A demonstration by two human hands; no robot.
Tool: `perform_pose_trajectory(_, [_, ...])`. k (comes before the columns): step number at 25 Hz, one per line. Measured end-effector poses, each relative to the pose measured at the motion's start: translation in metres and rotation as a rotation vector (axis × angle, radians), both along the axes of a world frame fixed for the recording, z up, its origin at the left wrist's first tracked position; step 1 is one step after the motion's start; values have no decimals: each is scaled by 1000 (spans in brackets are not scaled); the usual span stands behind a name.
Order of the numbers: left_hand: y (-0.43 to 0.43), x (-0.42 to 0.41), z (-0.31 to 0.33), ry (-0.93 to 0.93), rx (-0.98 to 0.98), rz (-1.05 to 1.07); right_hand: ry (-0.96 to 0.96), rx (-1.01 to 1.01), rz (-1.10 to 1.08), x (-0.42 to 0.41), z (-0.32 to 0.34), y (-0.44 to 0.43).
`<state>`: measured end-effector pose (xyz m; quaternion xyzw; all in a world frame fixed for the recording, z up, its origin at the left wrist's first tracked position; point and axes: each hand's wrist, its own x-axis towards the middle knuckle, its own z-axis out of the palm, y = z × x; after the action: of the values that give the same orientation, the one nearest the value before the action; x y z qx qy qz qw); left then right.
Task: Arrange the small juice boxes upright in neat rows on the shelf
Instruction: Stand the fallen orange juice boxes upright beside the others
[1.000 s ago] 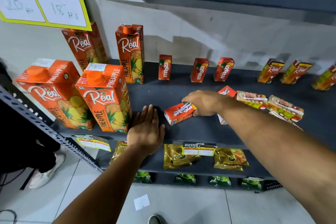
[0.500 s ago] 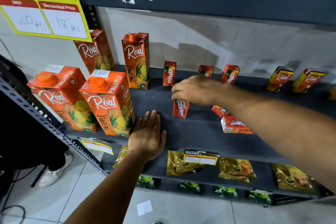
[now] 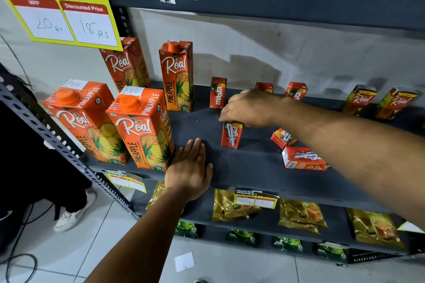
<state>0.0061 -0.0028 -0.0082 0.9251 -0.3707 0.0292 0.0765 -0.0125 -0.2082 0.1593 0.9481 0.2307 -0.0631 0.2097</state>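
Head view: right hand [image 3: 249,108] pinches the top of a red Maaza juice box [image 3: 230,134], likely steadying it upright on the grey shelf [image 3: 253,167], in front of the back row. Left hand [image 3: 189,167] lies flat, fingers extended, bracing on the shelf edge. Two similar boxes [image 3: 303,159] lie toppled nearby.

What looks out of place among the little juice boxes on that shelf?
Two small red juice boxes lie tipped over on the shelf: one flat on its side near the front, another tilted just behind it. The back-row boxes stand upright. The right hand holds one more box upright by its top.
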Motion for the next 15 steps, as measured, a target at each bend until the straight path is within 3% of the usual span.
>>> perform_pose_trajectory(4, [0, 0, 1, -1, -3, -4, 96, 45, -432, 4, 3, 8])
perform_pose_trajectory(8, [0, -1, 1, -1, -2, -8, 100, 213, -799, 6, -2, 25])
perform_pose_trajectory(12, [0, -1, 1, -4, 0, -4, 116, 284, -847, 2, 2, 23])
perform_pose_trajectory(15, [0, 0, 1, -4, 5, -14, -30, 423, -796, -2, 18, -12])
